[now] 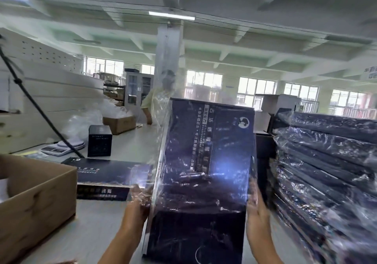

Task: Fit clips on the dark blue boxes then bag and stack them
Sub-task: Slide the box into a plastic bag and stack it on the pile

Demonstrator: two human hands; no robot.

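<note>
3 flat boxes point(206, 161), 2 cartons point(36, 198)

The bagged box point(206, 161) stands upright between my hands point(135, 204), the stack of bagged boxes point(326, 161) to its right, a cardboard carton point(36, 198) on the bench point(130, 141) at left.

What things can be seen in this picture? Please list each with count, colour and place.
Dark blue flat box in clear plastic bag: one, held upright at centre.
Stack of bagged dark blue boxes: one, right.
Unbagged dark blue flat boxes: two stacked, on the grey table.
Small black cube box: one, behind them.
Brown cardboard carton: one, left.
White kitchen scale: one, far left.
Left hand: grips the bag's left edge.
Right hand: flat against the right edge.
</note>
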